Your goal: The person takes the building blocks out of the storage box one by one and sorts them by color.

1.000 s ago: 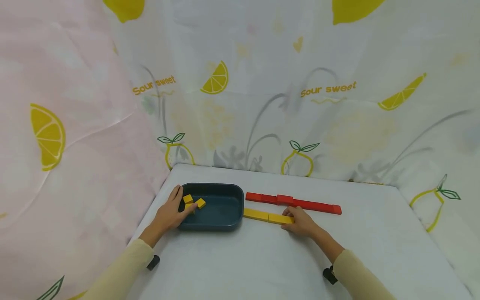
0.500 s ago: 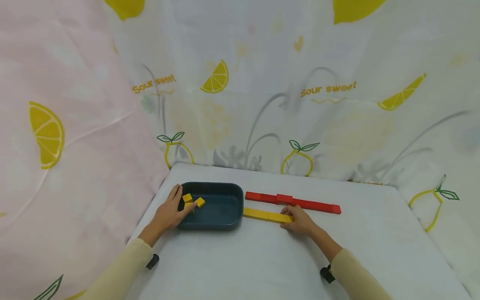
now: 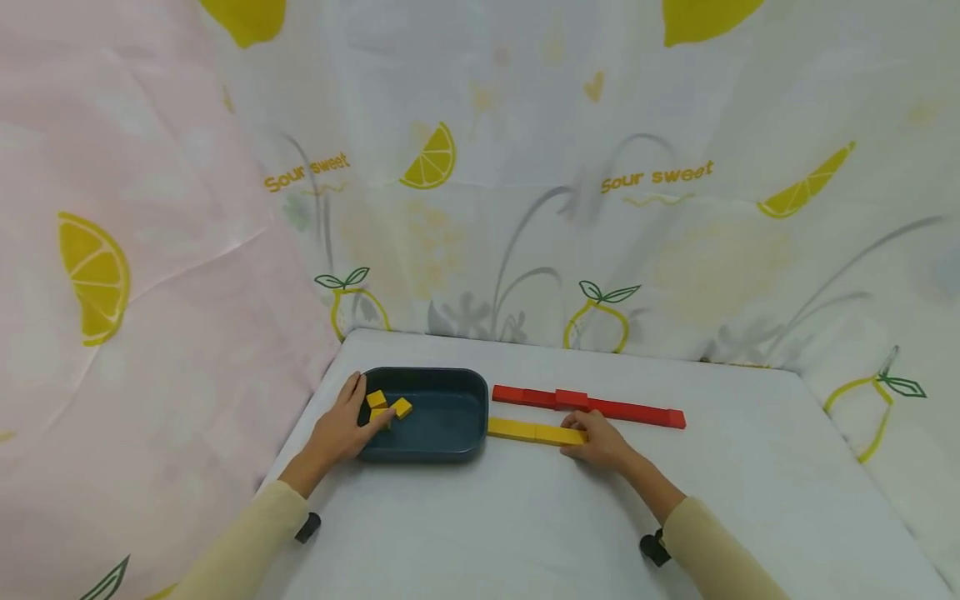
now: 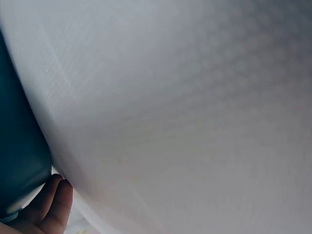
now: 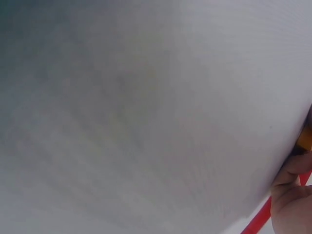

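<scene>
My left hand [image 3: 341, 429] grips the left end of a dark blue rectangular dish [image 3: 446, 421], its thumb over the rim and its other fingers along the outer wall. Several small yellow cubes [image 3: 402, 407] lie inside near that thumb. To the right of the dish, two long yellow blocks [image 3: 512, 429] lie end to end in a row that starts at the dish's side. My right hand [image 3: 600, 444] pinches the right end of this row between thumb and fingers. In the right wrist view a bit of yellow block [image 5: 306, 139] shows beside the hand.
Behind the yellow row runs a longer row of red blocks [image 3: 637, 412], with one block in it standing higher. My right fingertips are close in front of it. Everything rests on a white-covered table [image 3: 480, 533], with lemon-printed cloth [image 3: 480, 233] behind and pink cloth at left.
My right hand has shifted very slightly left with the end yellow block, and the seam between the two blocks looks tighter. The left hand and dish stay in place.
</scene>
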{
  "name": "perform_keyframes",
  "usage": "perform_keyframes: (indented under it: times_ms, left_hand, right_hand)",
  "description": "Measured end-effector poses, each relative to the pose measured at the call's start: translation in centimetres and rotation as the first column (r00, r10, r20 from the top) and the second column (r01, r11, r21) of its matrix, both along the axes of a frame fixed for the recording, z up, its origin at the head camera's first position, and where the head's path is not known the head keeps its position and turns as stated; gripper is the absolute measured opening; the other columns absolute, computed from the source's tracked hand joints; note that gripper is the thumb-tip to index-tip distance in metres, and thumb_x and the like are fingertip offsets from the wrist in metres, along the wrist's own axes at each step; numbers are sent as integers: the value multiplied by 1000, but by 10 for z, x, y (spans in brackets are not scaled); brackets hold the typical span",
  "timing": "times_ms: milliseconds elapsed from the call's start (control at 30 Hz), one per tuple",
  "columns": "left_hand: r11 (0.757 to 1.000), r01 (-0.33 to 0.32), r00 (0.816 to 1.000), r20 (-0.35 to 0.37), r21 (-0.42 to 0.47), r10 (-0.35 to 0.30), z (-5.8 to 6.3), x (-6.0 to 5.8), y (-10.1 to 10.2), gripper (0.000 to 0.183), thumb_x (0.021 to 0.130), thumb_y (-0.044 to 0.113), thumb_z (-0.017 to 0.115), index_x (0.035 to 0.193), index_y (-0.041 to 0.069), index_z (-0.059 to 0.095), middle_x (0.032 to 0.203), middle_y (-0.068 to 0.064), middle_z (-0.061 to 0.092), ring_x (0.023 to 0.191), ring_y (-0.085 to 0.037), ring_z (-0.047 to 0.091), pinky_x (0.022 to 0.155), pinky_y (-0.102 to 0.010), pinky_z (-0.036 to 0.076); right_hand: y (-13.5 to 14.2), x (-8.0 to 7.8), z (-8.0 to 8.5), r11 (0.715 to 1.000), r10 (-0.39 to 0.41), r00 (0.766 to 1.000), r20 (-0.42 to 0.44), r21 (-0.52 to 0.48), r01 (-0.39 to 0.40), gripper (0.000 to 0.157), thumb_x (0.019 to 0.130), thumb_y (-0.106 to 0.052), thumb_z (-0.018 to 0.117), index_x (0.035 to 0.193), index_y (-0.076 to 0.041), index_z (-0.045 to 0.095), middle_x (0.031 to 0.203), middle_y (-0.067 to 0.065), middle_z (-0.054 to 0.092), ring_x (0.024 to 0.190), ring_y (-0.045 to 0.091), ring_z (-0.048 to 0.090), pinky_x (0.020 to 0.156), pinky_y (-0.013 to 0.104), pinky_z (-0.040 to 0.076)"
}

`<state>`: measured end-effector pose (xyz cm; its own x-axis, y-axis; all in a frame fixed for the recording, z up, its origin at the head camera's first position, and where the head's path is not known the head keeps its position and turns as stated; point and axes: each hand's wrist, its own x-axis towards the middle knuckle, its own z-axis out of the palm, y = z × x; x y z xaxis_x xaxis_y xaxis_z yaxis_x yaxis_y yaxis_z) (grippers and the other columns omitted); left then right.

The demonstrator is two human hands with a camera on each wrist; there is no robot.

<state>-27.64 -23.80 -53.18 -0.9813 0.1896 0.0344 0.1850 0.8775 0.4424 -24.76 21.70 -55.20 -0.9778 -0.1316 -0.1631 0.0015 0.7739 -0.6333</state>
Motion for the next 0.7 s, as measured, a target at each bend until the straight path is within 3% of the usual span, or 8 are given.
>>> perform_keyframes:
  times_ms: [700]
  left_hand:
    - [1000, 9, 1000, -2, 9, -9, -1, 1, -2, 103, 93, 71, 43, 157, -1, 9, 165, -23, 6, 145, -46, 26, 109, -64, 33]
  right_hand:
    - [-3, 3, 4, 1000, 1, 1000, -7, 26, -1, 33, 81, -19, 81, 110, -16, 65, 102, 5, 55, 96, 19, 50, 83, 37, 51]
